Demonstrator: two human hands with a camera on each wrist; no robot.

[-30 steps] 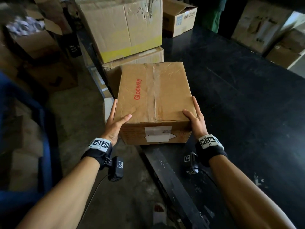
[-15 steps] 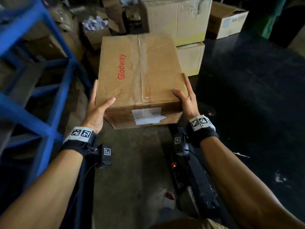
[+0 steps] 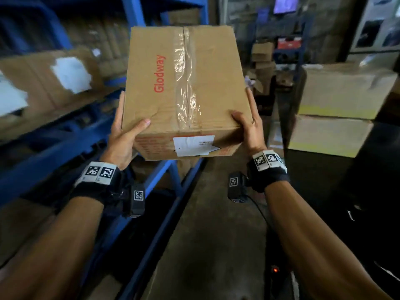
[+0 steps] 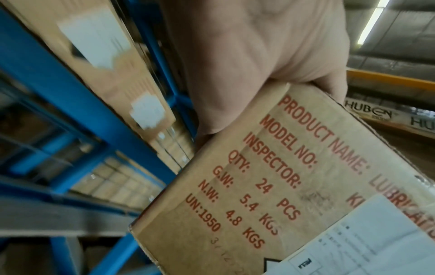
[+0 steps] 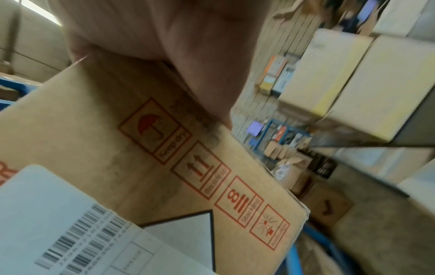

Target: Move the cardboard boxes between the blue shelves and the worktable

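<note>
Head cam showed you had your left hand [image 3: 122,137] and right hand [image 3: 249,128] clamped on the Glodway box [image 3: 184,83], thumbs on top so it wouldn't slip.

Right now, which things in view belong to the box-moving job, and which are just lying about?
Part of the job:
- Glodway cardboard box, carried clear of any surface
- left hand and right hand, gripping its near corners
- blue shelves, at left
- labelled boxes on the shelf

Just lying about:
- two stacked yellow-striped cartons, at right
- concrete floor
</note>
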